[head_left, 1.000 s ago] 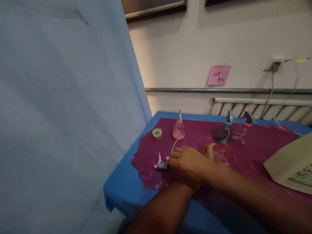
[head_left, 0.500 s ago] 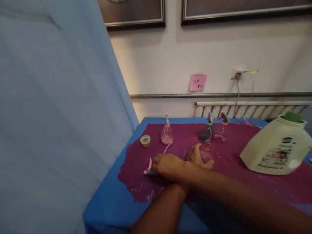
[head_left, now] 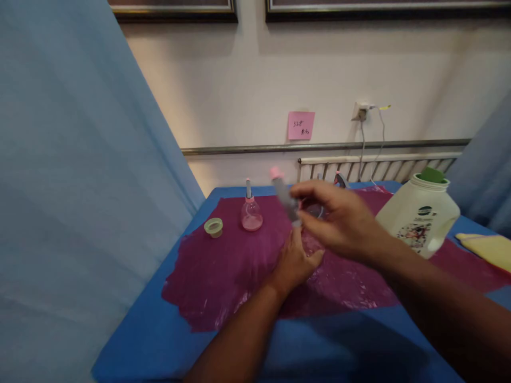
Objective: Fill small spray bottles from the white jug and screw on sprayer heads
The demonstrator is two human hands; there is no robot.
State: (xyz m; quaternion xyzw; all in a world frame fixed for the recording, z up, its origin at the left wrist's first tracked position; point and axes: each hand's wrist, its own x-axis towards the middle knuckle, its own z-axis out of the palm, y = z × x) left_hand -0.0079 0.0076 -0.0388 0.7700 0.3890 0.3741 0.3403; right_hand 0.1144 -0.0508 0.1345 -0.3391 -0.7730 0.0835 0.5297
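Note:
My right hand (head_left: 339,218) is closed around a grey and pink trigger spray head (head_left: 284,194), blurred by motion. It is raised over the mouth of a clear spray bottle. My left hand (head_left: 293,263) grips that bottle (head_left: 312,246) on the table; the hands hide much of it, and whether head and bottle touch cannot be seen. To the left, another spray bottle (head_left: 252,218) stands upright with pink liquid inside and its head on. A small translucent pale green cup (head_left: 214,229) sits beside it.
At the right stands a large cream jug (head_left: 417,218) with a green piece in its mouth. A yellow cloth (head_left: 485,247) lies beyond it. Behind my right hand shows another spray head (head_left: 341,179). Maroon plastic sheeting (head_left: 215,276) covers the blue table (head_left: 136,330). A curtain (head_left: 80,186) hangs left.
My right hand has lifted the spray head off the sheet and carried it right, over the bottle. My arms have uncrossed. My left hand stays on the bottle. The view has shifted right.

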